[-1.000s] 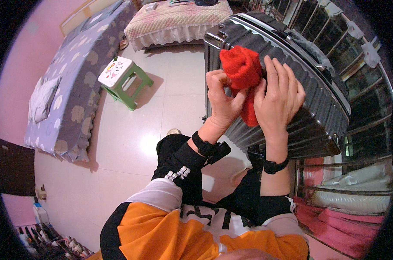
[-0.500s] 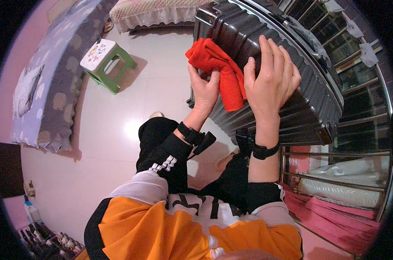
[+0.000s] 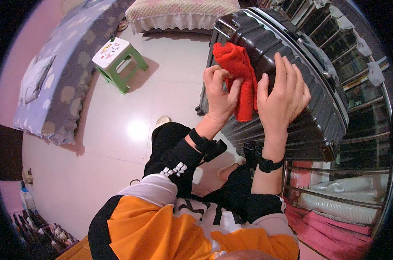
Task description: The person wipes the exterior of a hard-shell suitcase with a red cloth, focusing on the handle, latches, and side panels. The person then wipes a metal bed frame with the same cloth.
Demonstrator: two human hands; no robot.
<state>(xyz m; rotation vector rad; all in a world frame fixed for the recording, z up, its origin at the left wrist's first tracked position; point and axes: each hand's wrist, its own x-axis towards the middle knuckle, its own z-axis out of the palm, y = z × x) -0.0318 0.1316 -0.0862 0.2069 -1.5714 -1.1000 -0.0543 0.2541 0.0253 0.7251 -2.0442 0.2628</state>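
A dark grey hard-shell suitcase [image 3: 270, 54] with ribbed sides stands in front of me on the right. On its near face lies a folded red cloth [image 3: 247, 93], its upper end bunched. My left hand [image 3: 221, 94] is at the cloth's left side, fingers curled and thumb against it, pinching its edge. Flat against the suitcase, just right of the cloth, rests my right hand [image 3: 283, 93], its fingers stretched out and the thumb apart, holding nothing. Black bands circle both wrists.
A green stool [image 3: 120, 69] with a white top stands at the left, beside a bed with a grey-purple cover [image 3: 60, 86]. Another bed with a pink quilt [image 3: 179, 11] is at the back. Right of the suitcase are a metal rack [image 3: 344, 171] and pink cloth [image 3: 331, 234].
My left hand's fingers have curled in, and its thumb has moved onto the cloth. The cloth hangs straighter. My right hand stays flat on the suitcase. The whole view has shifted slightly.
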